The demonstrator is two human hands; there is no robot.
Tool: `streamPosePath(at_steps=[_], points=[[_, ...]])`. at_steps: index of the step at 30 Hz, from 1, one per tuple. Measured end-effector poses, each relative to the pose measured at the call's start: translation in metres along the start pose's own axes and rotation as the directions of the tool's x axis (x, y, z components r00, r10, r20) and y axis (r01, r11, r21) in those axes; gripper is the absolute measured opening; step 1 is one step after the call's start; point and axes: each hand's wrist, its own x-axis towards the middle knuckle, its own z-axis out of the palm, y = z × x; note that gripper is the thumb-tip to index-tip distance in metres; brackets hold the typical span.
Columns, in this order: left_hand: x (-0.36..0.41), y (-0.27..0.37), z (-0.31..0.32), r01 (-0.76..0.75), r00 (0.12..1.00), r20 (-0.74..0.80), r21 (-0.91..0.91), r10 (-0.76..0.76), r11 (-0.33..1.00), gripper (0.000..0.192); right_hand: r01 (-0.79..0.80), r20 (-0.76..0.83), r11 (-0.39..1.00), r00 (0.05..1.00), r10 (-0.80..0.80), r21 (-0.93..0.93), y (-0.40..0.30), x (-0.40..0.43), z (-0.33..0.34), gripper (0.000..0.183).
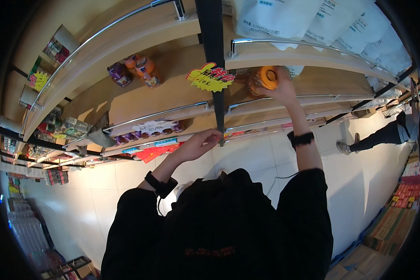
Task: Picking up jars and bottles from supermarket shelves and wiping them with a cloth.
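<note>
My right hand (282, 89) grips a clear jar with an orange screw lid (268, 77), over the middle shelf board (325, 82) right of the black upright post (213, 38). Another jar (240, 75), partly hidden, stands just left of it. By the lower end of that post, in front of the lower shelf, is my left hand (203, 142); its fingers are loosely bent and I see nothing held in them. A yellow and red price tag (210, 77) with writing hangs on the post between the two shelf bays.
White pouches (276, 21) fill the upper right shelf behind a chrome rail (301, 42). Small purple and orange bottles (147, 71) stand in the left bay. A person's leg (379, 138) shows on the tiled floor at right. Cartons (388, 231) are stacked at lower right.
</note>
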Motion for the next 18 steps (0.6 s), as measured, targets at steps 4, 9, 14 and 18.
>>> streamPosePath(at_steps=[4,9,14,18], points=[[0.018,0.014,0.003,0.100,0.992,-0.019,-0.491,-0.125,0.865,0.034,-0.088,0.044,0.782,0.996,0.078,0.617,-0.007,-0.063,-0.010,0.088],[0.033,0.037,0.021,0.373,0.922,0.380,-0.815,-0.076,0.443,0.064,0.019,0.131,0.490,0.954,-0.269,0.871,-0.057,-0.108,-0.026,0.091],[0.006,0.054,0.028,0.438,0.846,0.521,-0.801,0.115,0.409,0.076,0.107,0.254,0.636,0.857,-0.449,0.764,-0.111,-0.114,-0.033,0.090],[-0.027,0.039,0.022,0.312,0.935,0.354,-0.855,0.026,0.415,0.076,0.277,0.281,0.795,0.831,-0.480,0.540,-0.146,-0.119,-0.025,0.095]])
